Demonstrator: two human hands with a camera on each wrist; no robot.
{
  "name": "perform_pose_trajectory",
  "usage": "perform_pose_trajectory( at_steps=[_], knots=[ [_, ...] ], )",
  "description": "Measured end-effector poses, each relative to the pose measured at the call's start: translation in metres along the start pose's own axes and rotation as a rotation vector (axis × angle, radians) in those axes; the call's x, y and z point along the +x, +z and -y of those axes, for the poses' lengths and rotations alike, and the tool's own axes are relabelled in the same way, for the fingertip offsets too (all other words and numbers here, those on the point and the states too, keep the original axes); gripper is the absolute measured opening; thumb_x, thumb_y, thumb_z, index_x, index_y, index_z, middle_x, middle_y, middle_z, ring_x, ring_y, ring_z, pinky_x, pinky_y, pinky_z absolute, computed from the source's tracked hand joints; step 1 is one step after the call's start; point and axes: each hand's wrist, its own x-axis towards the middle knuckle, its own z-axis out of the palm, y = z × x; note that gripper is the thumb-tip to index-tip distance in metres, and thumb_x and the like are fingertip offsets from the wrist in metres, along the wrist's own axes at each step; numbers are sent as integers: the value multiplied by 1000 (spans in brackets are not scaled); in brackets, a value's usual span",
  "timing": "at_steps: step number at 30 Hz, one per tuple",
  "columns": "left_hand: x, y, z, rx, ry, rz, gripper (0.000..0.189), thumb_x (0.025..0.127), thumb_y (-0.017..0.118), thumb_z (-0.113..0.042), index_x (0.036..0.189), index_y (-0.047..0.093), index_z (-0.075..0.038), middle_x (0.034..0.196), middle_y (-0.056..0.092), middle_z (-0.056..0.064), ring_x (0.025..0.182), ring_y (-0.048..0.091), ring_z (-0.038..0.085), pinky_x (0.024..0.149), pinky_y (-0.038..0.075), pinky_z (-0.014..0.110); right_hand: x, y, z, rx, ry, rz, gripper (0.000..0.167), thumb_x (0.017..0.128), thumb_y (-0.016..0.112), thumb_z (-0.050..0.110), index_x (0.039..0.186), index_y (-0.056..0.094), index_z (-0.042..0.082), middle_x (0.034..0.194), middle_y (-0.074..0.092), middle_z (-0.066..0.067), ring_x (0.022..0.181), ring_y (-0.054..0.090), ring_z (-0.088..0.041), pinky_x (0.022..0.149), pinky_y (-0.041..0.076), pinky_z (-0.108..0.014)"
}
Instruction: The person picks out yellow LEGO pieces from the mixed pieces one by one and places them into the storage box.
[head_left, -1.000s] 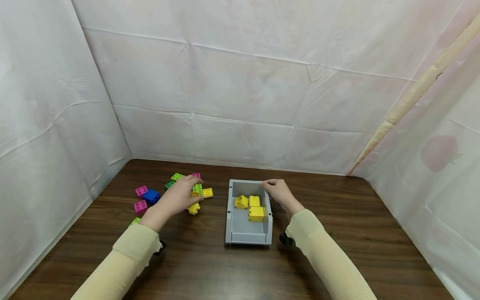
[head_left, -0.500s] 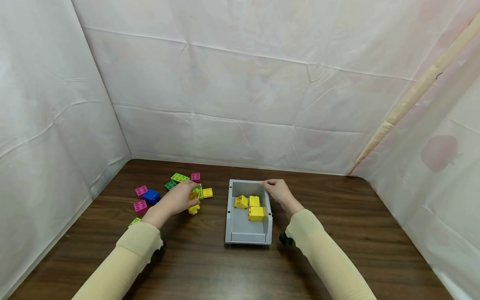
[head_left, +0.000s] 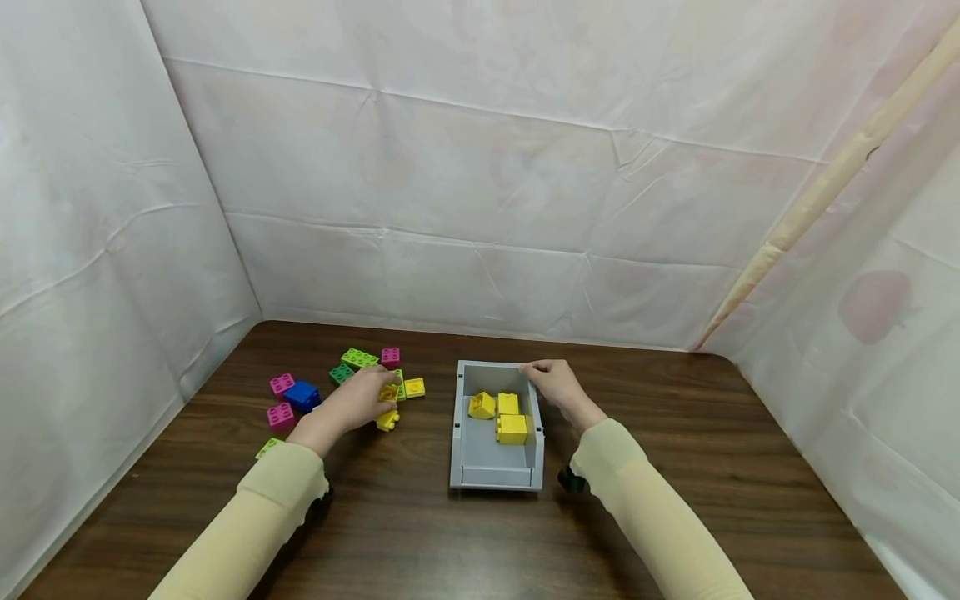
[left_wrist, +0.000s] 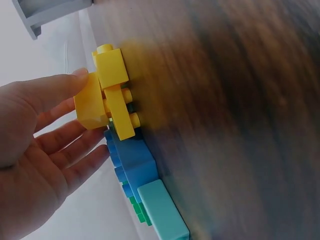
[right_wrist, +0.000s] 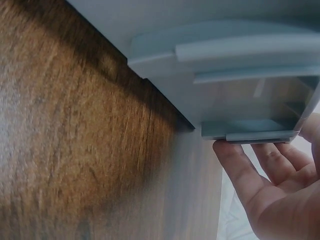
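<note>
As the right hand (head_left: 557, 386) pinches the grey bin (head_left: 497, 477) at its far right corner, apparently to steady it, the left hand (head_left: 358, 398) grasps a yellow brick (left_wrist: 90, 104) between thumb and fingers, beside loose bricks (head_left: 303, 396) toward the bench's (head_left: 720, 425) far left corner. The bin stands inward from mid far edge, presumably for both hands' reach. Some left fingertips hide behind the brick; the bench's near edge is cut off.

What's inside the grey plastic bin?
Inside the grey plastic bin, three yellow plastic bricks are visible. Whatever lies directly beneath them is covered and can't be seen.
</note>
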Motion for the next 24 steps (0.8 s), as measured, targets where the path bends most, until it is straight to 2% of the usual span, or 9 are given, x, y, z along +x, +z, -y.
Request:
perform_pose_trajectory(
  at_steps=[16,19,24],
  knots=[
    [3,2,1,17,-20,9,35,86,69,-16,118,62,-3,119,61,16,111,56,32,95,47,48,3,0,-2,10,-3,1,36,93,59,35,115,67,8,68,48,-3,69,51,-19,67,51,-35],
    [3,1,0,17,-21,-1,36,86,69,-16,119,62,-2,118,60,16,110,57,31,94,47,47,4,1,-3,17,-7,1,37,93,59,35,116,67,8,76,54,-4,73,52,-17,70,53,-36],
    [3,2,1,17,-15,-20,36,87,69,-17,119,62,-2,117,60,15,108,57,30,93,48,46,5,1,-4,8,-1,-8,41,93,58,39,119,65,7,106,63,-7,85,55,-18,74,54,-36]
  ],
)
